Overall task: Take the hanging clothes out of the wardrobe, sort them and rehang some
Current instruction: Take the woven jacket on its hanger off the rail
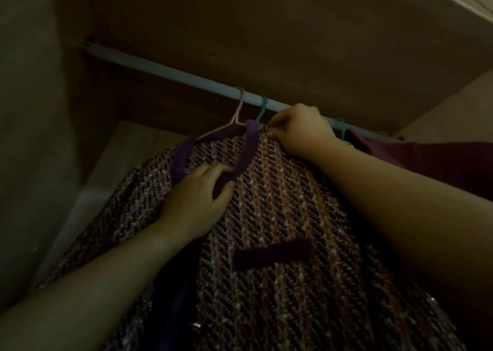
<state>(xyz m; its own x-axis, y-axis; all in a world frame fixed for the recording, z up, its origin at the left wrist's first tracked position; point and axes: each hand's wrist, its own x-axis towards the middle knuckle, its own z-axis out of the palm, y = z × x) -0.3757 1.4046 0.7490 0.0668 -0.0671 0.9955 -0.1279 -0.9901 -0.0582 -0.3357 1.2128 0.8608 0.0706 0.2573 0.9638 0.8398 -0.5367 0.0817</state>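
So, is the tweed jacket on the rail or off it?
On: the pink hanger hook sits over the rail; left hand and right hand grip the jacket.

One wardrobe rail (160, 68), one pink hanger (234, 116), two green hangers (262, 108) (341, 129), one purple tweed jacket (293, 217), one maroon garment (440, 161), two hands (194, 204) (301, 132)

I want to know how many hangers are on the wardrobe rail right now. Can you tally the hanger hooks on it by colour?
Pink hook: 1
Green hooks: 2
Total: 3, all hung over the rail
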